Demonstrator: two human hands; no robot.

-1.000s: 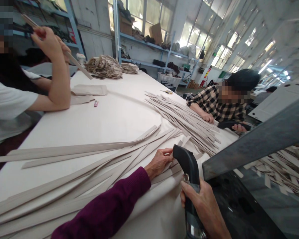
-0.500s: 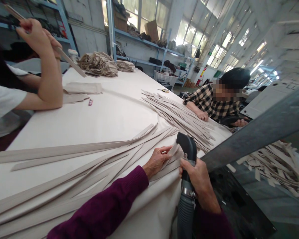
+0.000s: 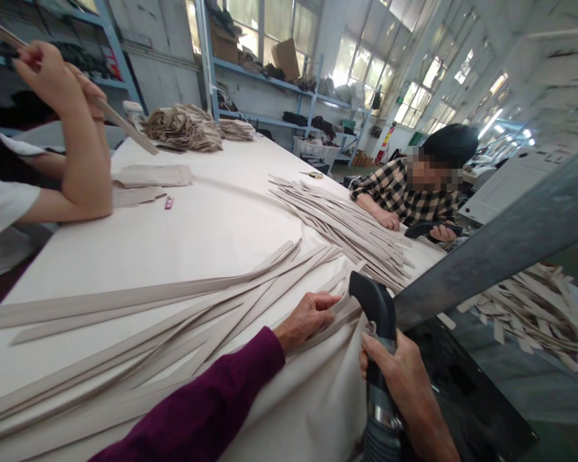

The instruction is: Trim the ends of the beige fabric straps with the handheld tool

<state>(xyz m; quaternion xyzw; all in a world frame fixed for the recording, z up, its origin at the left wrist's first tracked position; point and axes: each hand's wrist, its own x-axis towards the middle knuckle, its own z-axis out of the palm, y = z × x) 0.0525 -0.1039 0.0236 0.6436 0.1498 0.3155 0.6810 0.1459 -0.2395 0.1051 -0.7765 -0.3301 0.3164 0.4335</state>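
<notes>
- Biggest thing: the white-covered table [image 3: 226,218], with loose beige fabric strips [image 3: 125,292] fanned across the near side and more of them piled further over.
- Next, the person in the checked shirt [image 3: 390,186] at the far right edge, holding a similar black tool.
- Then the black curved nozzle [image 3: 373,295] on its ridged hose [image 3: 380,446], upright at the table's near right edge, mouth facing left.
- Right hand [image 3: 407,369]: wrapped around the nozzle's grip, thumb on the near side.
- Left hand [image 3: 308,317]: nearly closed, thumb and fingers pinching what looks like a strip end [image 3: 343,309] just beside the nozzle mouth. Can't tell if they touch.
- Step in hand, I'd say: working a strip end at the mouth. IMO the next move calls for a light pinch, the end spread flat, the nozzle steady and fingertips off the opening.
</notes>
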